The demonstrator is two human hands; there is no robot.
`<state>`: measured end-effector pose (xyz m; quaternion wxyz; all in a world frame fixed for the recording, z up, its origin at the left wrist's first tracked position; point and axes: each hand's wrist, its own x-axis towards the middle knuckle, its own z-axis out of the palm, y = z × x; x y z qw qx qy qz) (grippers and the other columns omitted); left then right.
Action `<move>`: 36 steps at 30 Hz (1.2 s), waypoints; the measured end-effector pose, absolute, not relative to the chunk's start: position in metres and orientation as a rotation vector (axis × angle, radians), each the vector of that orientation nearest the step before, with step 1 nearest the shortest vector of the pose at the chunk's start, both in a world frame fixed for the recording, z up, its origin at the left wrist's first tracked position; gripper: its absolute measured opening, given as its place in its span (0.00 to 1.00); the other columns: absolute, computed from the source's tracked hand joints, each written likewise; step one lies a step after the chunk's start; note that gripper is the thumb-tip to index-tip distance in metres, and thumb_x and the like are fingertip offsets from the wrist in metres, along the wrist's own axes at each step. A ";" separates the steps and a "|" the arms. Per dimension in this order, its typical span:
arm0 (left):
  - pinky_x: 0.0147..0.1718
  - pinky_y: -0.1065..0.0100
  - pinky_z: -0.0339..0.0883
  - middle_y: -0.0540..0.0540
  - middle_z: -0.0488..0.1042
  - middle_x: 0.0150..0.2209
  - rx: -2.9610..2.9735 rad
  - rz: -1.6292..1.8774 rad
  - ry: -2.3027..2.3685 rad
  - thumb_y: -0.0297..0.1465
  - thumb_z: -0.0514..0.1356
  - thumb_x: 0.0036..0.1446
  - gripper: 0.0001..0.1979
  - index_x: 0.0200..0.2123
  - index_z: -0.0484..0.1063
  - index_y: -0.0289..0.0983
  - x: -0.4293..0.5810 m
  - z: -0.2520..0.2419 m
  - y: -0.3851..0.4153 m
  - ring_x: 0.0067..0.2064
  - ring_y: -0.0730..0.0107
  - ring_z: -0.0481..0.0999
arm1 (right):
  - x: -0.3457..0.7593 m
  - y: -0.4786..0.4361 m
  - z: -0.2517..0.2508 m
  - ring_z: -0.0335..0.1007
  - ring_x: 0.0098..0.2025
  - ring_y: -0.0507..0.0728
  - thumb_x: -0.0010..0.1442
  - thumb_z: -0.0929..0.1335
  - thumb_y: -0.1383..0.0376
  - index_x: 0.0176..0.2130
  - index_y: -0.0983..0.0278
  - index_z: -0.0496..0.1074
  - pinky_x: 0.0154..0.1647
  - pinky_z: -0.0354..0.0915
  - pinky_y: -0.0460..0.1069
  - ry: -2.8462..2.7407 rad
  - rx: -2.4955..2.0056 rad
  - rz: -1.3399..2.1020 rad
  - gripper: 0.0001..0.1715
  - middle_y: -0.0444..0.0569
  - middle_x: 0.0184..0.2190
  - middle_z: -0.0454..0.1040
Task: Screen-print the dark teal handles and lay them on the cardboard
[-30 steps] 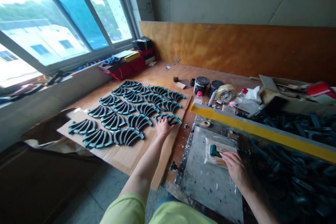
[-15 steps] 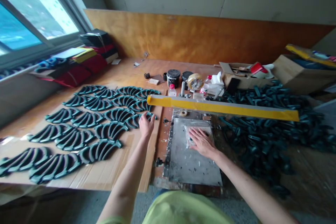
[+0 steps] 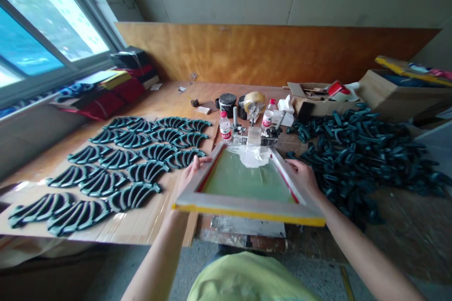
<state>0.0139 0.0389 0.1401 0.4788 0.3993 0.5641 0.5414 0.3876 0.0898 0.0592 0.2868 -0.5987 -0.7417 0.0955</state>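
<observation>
A screen printing frame (image 3: 247, 203), with grey bars and yellow tape along its near edge, slopes over the grey base plate (image 3: 252, 226). Its mesh is green, and a whitish patch covers the far end. My left hand (image 3: 192, 171) grips the frame's left bar, with its fingers partly hidden behind it. On the opposite bar, my right hand (image 3: 302, 174) is closed around the edge. The hinge clamp (image 3: 270, 138) stands at the frame's far end. Most of the base plate is hidden below the mesh.
Rows of dark green curved parts (image 3: 102, 181) lie on cardboard at left. A heap of similar dark green pieces (image 3: 363, 160) spreads at right. Behind the clamp stand a red-capped bottle (image 3: 225, 127), a black tub (image 3: 228, 103) and a cardboard box (image 3: 319, 106).
The raised frame has swung down towards me over the base plate. My left hand has come onto its left bar; my right hand has left the plate and taken the right bar.
</observation>
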 end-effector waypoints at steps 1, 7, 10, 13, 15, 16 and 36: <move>0.34 0.67 0.71 0.44 0.80 0.38 0.964 1.204 1.411 0.53 0.58 0.53 0.27 0.41 0.78 0.35 0.009 0.127 0.028 0.38 0.62 0.78 | 0.386 0.099 0.064 0.76 0.40 0.60 0.64 0.62 0.63 0.50 0.62 0.74 0.45 0.72 0.58 -1.945 -1.603 0.246 0.18 0.53 0.41 0.79; 0.30 0.67 0.70 0.49 0.78 0.32 0.801 1.022 1.452 0.49 0.66 0.45 0.49 0.67 0.53 0.40 0.007 0.036 -0.005 0.30 0.65 0.77 | 0.307 0.149 0.092 0.62 0.58 0.64 0.53 0.72 0.68 0.58 0.65 0.65 0.58 0.63 0.57 -2.183 -1.431 0.112 0.33 0.59 0.59 0.65; 0.30 0.68 0.70 0.50 0.77 0.31 0.791 1.049 1.456 0.50 0.66 0.46 0.48 0.67 0.54 0.40 0.012 0.013 -0.003 0.29 0.68 0.76 | 0.278 0.161 0.095 0.66 0.53 0.62 0.53 0.71 0.70 0.51 0.66 0.70 0.52 0.64 0.53 -2.390 -1.485 0.120 0.24 0.57 0.49 0.72; 0.30 0.68 0.70 0.49 0.77 0.31 0.803 1.023 1.441 0.50 0.65 0.48 0.45 0.65 0.57 0.39 0.012 0.009 -0.001 0.30 0.66 0.77 | 0.274 0.162 0.093 0.71 0.44 0.59 0.57 0.69 0.67 0.43 0.64 0.73 0.44 0.65 0.49 -2.535 -1.637 0.205 0.12 0.53 0.40 0.77; 0.30 0.67 0.70 0.48 0.77 0.32 0.811 1.000 1.447 0.50 0.64 0.48 0.43 0.64 0.60 0.38 0.009 0.010 -0.001 0.31 0.64 0.77 | 0.279 0.160 0.090 0.73 0.40 0.58 0.58 0.68 0.64 0.40 0.64 0.74 0.41 0.64 0.48 -2.565 -1.718 0.196 0.09 0.53 0.37 0.78; 0.30 0.67 0.70 0.47 0.78 0.32 0.816 0.992 1.454 0.50 0.64 0.48 0.42 0.63 0.61 0.38 0.008 0.010 -0.001 0.31 0.64 0.77 | 0.281 0.157 0.087 0.73 0.40 0.58 0.59 0.67 0.64 0.40 0.64 0.74 0.40 0.64 0.47 -2.550 -1.748 0.156 0.09 0.53 0.37 0.78; 0.31 0.67 0.69 0.46 0.79 0.34 0.893 0.985 1.529 0.51 0.61 0.51 0.35 0.57 0.69 0.37 0.010 0.006 -0.005 0.33 0.63 0.77 | 0.302 0.101 0.083 0.67 0.39 0.56 0.57 0.65 0.73 0.34 0.61 0.74 0.37 0.61 0.48 -2.686 -1.217 0.179 0.10 0.47 0.33 0.75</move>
